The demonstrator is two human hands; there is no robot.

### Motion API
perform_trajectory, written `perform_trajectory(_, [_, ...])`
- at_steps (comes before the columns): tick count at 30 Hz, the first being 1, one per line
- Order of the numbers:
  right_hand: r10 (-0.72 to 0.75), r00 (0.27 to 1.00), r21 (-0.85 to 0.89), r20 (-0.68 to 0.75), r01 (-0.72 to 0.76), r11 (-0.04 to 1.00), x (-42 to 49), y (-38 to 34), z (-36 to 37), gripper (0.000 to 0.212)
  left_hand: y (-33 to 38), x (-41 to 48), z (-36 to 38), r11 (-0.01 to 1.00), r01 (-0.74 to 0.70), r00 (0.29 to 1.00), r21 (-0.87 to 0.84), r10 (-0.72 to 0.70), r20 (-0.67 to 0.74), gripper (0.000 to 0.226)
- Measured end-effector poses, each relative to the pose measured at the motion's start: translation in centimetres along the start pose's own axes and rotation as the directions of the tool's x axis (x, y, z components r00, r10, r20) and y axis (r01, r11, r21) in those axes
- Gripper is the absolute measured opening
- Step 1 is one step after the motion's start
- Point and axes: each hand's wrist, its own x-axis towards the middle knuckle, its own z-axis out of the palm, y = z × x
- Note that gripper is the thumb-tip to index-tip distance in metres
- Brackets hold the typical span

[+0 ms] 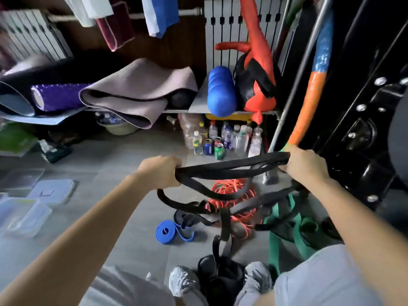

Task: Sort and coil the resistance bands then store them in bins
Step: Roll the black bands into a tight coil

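While you hold the black band (231,167) stretched between your fists, its long axis runs almost straight across in front of you, left to right, tilting a little upward toward your right hand (305,164). Your left hand (160,172) is clenched round one end of the doubled strands and your right hand is clenched round the other, so neither is free. Below that taut span the rest of the band drops in slack loops toward the floor (123,195), and there it crosses the orange bands (234,195) and runs close by the green band (284,219); whether it is truly knotted with them or only lying over them I cannot tell. That hanging tail is the part that matters for coiling: it falls nearer your right side than your left, so I judge the right hand better placed to feed slack while the left gathers turns. A blue band (169,230) lies coiled on the floor, with a rolled dark band (182,216) touching it just behind, both ahead of your left shoe (182,281). The clear bins (24,214) sit well off to your left, so the finished coil will likely have to travel leftward, and your left hand is the nearer one for that drop. Watch that lifting does not drag the orange bands along
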Motion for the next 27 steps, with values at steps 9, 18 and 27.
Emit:
perform_trajectory(9, [-0.086,0.958,0.290,-0.274,0.167,0.942,1.1,-2.3,-6.6,0.020,-3.5,-0.5,4.5,0.896,0.226,0.974,-0.383,-0.201,0.104,0.019])
perform_trajectory(18, [-0.486,0.795,-0.277,-0.364,0.406,0.871,3.3,0.0,-11.3,0.015,-4.1,-3.5,7.9,0.984,0.059,0.978,-0.167,-0.023,0.209,0.026])
perform_trajectory(27, [-0.362,0.926,-0.361,-0.104,0.304,0.882,2.8,0.4,-9.6,0.019,-4.2,-3.9,2.4,0.311,0.048,0.966,-0.949,-0.257,-0.035,0.049])
